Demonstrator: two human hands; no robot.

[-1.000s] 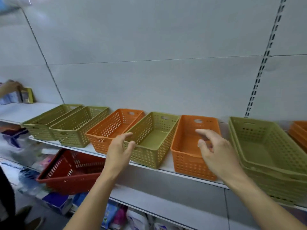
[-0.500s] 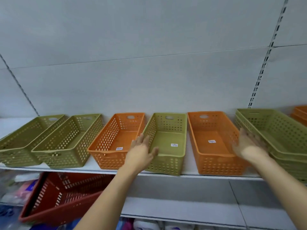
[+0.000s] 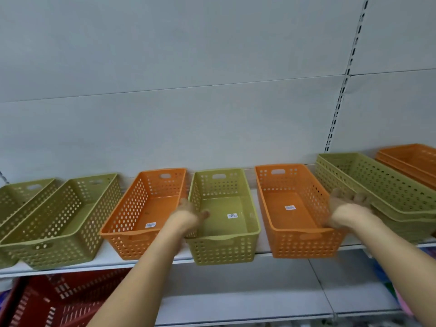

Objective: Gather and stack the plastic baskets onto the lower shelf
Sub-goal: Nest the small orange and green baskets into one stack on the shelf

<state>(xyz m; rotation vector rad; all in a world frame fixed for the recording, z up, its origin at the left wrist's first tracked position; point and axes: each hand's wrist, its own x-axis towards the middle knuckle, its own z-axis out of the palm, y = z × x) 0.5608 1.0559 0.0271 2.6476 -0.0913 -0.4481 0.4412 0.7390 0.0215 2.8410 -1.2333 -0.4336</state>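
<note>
Several perforated plastic baskets stand in a row on a white shelf (image 3: 107, 260). My left hand (image 3: 188, 217) grips the left wall of the middle green basket (image 3: 224, 247), thumb inside. My right hand (image 3: 349, 208), blurred, holds the right wall of the orange basket (image 3: 304, 244) beside it, fingers between that basket and a stack of green baskets (image 3: 387, 185). Both held baskets overhang the shelf's front edge. Another orange basket (image 3: 132, 241) and two green baskets (image 3: 61, 246) sit to the left. The lower shelf (image 3: 236, 303) runs below.
A stack of orange baskets (image 3: 410, 159) sits at the far right edge. A large red basket (image 3: 59, 300) is tilted under the shelf at lower left. The grey back panel has a slotted upright (image 3: 339, 102). Coloured goods show at the lower right.
The view has moved closer and more square to the shelf. My left hand has closed on the green basket's left wall, and my right hand has settled on the orange basket's right wall.
</note>
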